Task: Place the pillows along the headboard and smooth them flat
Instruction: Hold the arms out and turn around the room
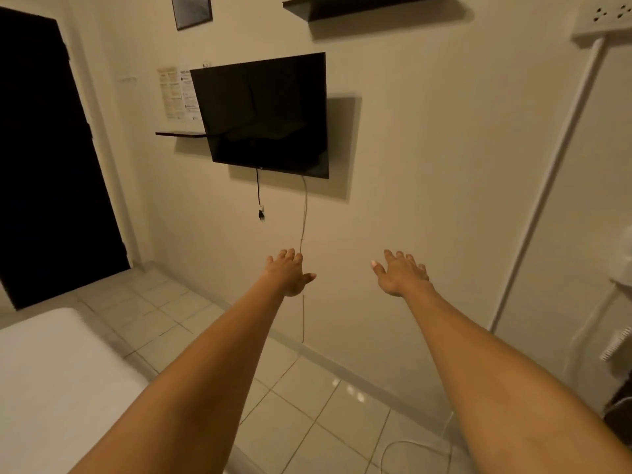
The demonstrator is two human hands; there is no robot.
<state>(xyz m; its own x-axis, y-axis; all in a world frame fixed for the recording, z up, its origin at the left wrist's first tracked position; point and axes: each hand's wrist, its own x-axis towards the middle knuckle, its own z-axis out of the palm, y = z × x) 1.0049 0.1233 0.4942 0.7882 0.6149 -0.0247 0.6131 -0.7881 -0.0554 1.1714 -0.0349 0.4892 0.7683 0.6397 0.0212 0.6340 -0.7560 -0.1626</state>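
- Two bare hands reach forward at arm's length, the left hand [289,272] and the right hand [400,273] held apart, palms facing down and away.
- No pillow shows anywhere in view, so where the pillows lie cannot be told; neither hand holds or touches anything.
- The fingers [290,255] of both hands are spread and empty.
- Beyond the fingertips is a plain wall [427,148]; a thin cable [303,213] runs down it just past the left hand.
- Above the fingers a dark television [266,114] hangs on that wall.
- Below the forearms lies a tiled floor [307,405].
- Left of the left arm is the corner of a white bed [51,388].
- Far left of the fingers stands a dark door [44,159].
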